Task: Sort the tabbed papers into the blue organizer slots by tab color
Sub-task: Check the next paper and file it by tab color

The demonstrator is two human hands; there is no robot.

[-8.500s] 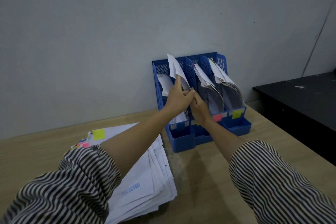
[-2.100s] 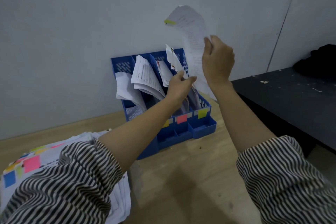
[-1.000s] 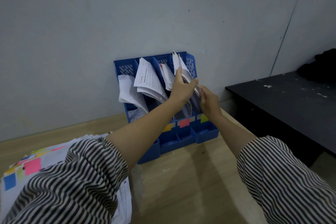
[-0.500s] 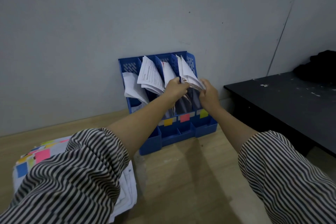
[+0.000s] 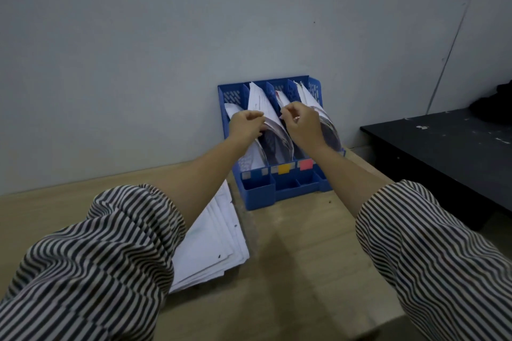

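The blue organizer stands against the wall with white papers leaning in its slots. Yellow and pink labels mark the front of two slots. My left hand pinches the edge of the papers in the second slot. My right hand is curled at the sheets of the third slot, fingertips pinched on their edge. The rightmost slot holds a thick bundle of papers, partly hidden behind my right hand. A stack of white papers lies on the table to the left; my left sleeve hides its tabs.
The wooden table ends at the right, where a lower black table stands. A dark bundle lies at the far right on it. The grey wall is right behind the organizer.
Both hands have shifted left from the rightmost slot to the second and third slots. The yellow-tabbed sheet my right hand held up earlier is no longer in it.
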